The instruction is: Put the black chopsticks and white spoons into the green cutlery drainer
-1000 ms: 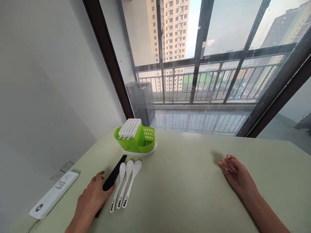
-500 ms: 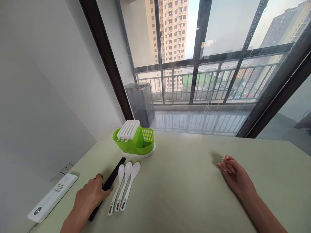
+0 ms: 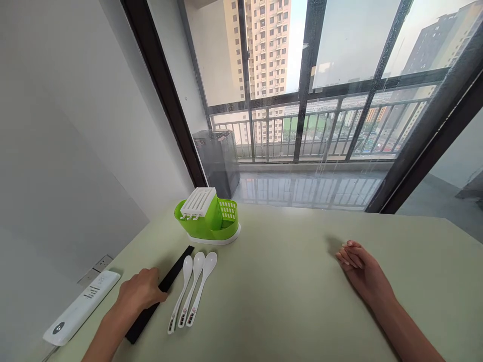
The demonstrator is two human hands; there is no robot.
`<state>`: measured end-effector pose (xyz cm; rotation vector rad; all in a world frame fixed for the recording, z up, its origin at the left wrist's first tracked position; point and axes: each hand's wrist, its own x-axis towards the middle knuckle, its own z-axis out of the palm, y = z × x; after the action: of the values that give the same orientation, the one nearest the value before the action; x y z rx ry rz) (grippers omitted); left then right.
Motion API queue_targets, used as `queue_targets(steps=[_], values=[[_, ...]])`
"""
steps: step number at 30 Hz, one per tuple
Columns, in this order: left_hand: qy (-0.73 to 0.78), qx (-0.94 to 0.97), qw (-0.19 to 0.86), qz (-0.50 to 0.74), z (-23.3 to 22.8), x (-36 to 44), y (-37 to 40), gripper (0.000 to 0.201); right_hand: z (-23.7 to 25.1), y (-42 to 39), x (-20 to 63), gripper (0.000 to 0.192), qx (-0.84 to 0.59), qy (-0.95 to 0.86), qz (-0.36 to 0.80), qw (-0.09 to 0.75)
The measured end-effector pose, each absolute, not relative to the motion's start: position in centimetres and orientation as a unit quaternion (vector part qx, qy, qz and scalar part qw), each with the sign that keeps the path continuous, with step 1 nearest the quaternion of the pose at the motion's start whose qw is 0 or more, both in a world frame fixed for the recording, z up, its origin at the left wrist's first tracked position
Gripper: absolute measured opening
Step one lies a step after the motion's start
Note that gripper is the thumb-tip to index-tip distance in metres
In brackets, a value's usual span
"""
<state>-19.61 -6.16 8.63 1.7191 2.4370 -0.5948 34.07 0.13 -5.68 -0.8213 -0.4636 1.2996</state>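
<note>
On the table at the left, my left hand has its thumb and fingers around a dark bundle of what look like black chopsticks. The bundle lies slantwise and is wider at the near end; its middle is partly under the hand. Just right of it, three white spoons lie side by side, bowls away from me and handles toward me. Over at the right, my right hand rests on its side, fingers loosely curled, thumb apart and nothing in it.
Beyond the spoons stands a green and white cutlery holder with hooks and a slotted white top. A white power strip lies along the wall at the left. The pale green table reaches to a glass window behind it.
My left hand has shifted slightly left, and the near end of the black bundle has swung left and looks wider. My right hand and the spoons stay in place.
</note>
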Motion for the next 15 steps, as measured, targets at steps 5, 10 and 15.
queue_targets(steps=[5,10,15], values=[[0.803,0.547,0.086,-0.220,8.60,-20.39,-5.43,0.029,-5.58,0.02,34.07,0.018,-0.363,-0.203,0.590,0.692],[0.806,0.546,0.068,-0.219,8.66,-20.34,-5.23,0.026,-5.62,0.02,34.03,0.017,-0.359,-0.196,0.592,0.694],[0.803,0.550,0.044,-0.225,8.74,-20.57,-5.06,0.024,-5.60,0.13,33.92,0.017,-0.357,-0.194,0.592,0.696]])
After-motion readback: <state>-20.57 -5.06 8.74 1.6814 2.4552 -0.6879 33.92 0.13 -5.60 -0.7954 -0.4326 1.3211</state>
